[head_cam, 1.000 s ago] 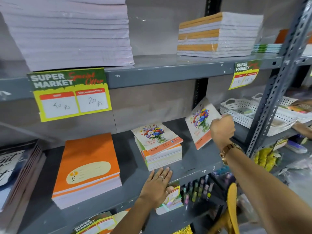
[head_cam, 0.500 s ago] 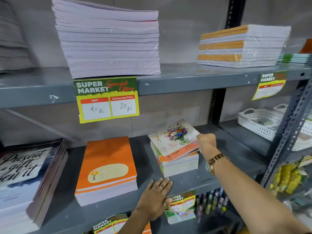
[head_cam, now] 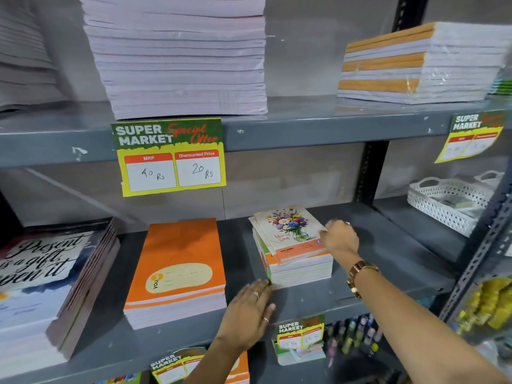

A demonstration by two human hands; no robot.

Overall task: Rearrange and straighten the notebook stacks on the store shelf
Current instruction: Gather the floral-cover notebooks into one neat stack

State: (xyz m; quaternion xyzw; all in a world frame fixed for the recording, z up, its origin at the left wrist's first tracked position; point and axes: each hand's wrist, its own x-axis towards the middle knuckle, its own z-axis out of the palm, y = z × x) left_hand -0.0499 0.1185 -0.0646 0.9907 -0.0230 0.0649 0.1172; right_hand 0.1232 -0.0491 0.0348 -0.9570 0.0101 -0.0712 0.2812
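Left hand, open and flat on the middle shelf, fingertips at the floral stack's 7 o'clock corner. Right hand pinches the top floral notebook at its 3 o'clock edge. Long axis runs 5 to 11 o'clock, skewed on the stack; a hard push could likely slide the covers off.

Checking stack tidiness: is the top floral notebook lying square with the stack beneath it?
No, the top floral notebook sits skewed, its corners overhanging the stack beneath.

Floral-covered notebook, orange stack, grey shelf
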